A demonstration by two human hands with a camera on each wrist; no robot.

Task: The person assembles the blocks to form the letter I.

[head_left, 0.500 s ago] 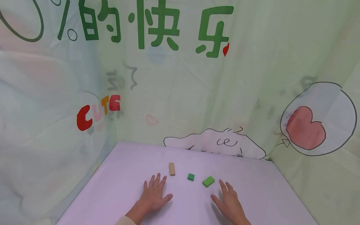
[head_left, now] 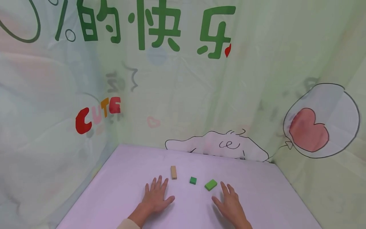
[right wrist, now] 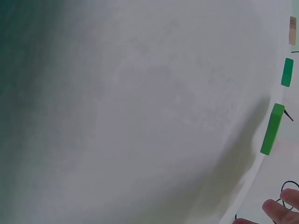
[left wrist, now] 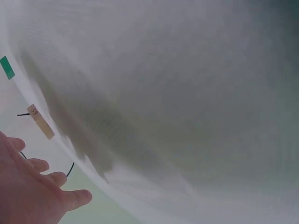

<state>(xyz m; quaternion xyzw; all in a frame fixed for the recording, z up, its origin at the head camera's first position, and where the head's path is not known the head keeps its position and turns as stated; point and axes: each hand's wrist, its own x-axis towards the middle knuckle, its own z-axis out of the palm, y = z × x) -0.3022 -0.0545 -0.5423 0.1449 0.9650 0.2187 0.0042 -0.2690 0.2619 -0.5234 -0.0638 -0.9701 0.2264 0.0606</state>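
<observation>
The left hand (head_left: pixel 155 197) has its fingers spread wide, with the thumb out toward 2 o'clock. It holds nothing. The right hand (head_left: pixel 230 203) holds nothing too; its fingers reach forward and its thumb sits well apart from them.

Three blocks lie on the desk (head_left: pixel 257 194). The tan block (head_left: pixel 173 172) is at 1 o'clock from the left hand, its long side running from 12 to 6. The dark green block (head_left: pixel 193 180) is the small one in the middle. The light green block (head_left: pixel 211 185) is at 3 o'clock from it and at 11 o'clock from the right hand. It is tilted, with its long side running from 8 to 2. The right pointer tip is just beside it but looks apart.

The hands look ready for picking up. I think each hand does best with the block near it. For the light green block, the thumb could go on the 5 o'clock side and the fingers on the 11 o'clock side. For the tan one, thumb at 3 and fingers at 9 seems good. The dark green one is so small that a gentle pinch with just the tips should work. A bump from the side might push it away.
</observation>
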